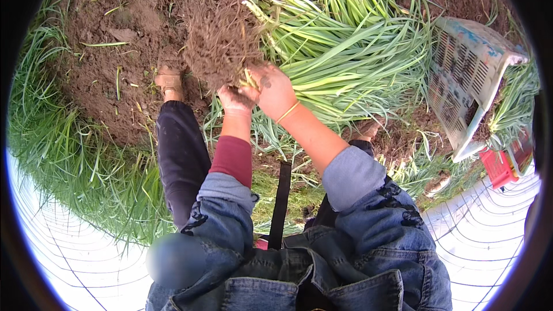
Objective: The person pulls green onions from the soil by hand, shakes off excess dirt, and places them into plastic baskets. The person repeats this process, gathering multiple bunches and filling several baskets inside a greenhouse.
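Both my hands meet at the soil-covered root end of some long green leafy plants, just below a matted clump of roots (224, 39). My left hand (235, 98) has its fingers curled beside pale stem bases. My right hand (272, 88) presses against it, its fingers closed around those pale stems (248, 80). Part of what lies between the hands is hidden by the fingers. A big pile of cut green leaves with pale stems (350, 52) lies on the soil to the right of the hands, its root ends towards the left.
A dirty, pale plastic crate (466, 73) lies tilted at the right, with more leafy plants beyond it. A red plastic crate (499, 168) is at the lower right. Growing green plants (86, 155) line the left. My feet rest on brown soil (125, 60).
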A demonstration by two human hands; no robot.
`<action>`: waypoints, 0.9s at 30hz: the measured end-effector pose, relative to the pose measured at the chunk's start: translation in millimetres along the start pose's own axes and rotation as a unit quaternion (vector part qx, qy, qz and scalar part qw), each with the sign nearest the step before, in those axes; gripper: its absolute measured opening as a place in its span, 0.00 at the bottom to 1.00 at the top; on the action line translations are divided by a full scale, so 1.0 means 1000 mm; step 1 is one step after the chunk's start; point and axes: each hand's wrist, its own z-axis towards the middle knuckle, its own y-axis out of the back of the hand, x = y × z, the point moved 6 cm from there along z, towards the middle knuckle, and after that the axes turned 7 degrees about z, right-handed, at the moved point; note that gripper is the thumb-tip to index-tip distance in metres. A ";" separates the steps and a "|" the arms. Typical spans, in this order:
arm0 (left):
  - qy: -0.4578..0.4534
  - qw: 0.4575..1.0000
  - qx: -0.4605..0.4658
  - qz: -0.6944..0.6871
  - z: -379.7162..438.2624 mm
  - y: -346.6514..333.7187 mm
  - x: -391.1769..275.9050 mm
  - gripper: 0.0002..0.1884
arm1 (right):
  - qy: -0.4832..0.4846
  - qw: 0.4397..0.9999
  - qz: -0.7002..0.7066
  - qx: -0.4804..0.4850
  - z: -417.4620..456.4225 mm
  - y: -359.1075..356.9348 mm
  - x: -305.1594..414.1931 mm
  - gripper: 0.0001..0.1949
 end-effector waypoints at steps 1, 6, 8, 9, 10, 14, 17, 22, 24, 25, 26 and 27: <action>-0.009 1.000 -0.006 -0.006 -0.009 0.007 0.001 0.29 | 0.012 0.999 -0.027 0.012 -0.002 0.000 0.010 0.21; -0.031 0.999 -0.022 0.007 -0.012 0.011 -0.002 0.28 | -0.019 0.998 -0.033 0.056 0.014 -0.004 0.018 0.30; -0.001 0.997 -0.083 0.004 -0.006 0.016 -0.004 0.25 | -0.065 0.992 -0.089 0.061 0.026 -0.005 0.016 0.31; 0.028 0.998 -0.064 0.011 -0.002 0.016 -0.003 0.25 | -0.083 0.984 -0.138 0.072 0.033 -0.007 0.017 0.30; 0.012 0.990 -0.143 0.007 -0.004 0.011 -0.003 0.25 | -0.100 0.967 -0.210 0.101 0.040 -0.012 0.011 0.39; 0.034 0.981 -0.178 0.064 -0.015 -0.003 -0.009 0.26 | -0.264 0.909 -0.162 0.280 0.049 -0.019 -0.010 0.50; 0.020 0.990 -0.119 0.072 -0.019 -0.004 -0.013 0.25 | -0.272 0.893 -0.140 0.330 0.038 -0.025 -0.006 0.47; 0.043 0.998 -0.020 0.045 -0.084 -0.006 0.005 0.29 | -0.169 0.944 -0.134 0.249 -0.022 -0.009 0.017 0.41; 0.050 0.995 -0.041 0.082 -0.126 -0.014 0.012 0.31 | -0.141 0.959 -0.095 0.229 -0.056 -0.001 0.028 0.39; 0.068 0.993 -0.025 0.096 -0.142 -0.015 0.014 0.32 | -0.132 0.966 -0.092 0.202 -0.072 0.005 0.034 0.39; 0.080 0.988 -0.036 0.129 -0.156 -0.015 0.016 0.32 | -0.124 0.973 -0.089 0.174 -0.090 0.012 0.040 0.39; 0.109 0.985 -0.014 0.137 -0.166 -0.026 0.021 0.32 | -0.108 0.980 -0.088 0.144 -0.099 0.022 0.048 0.39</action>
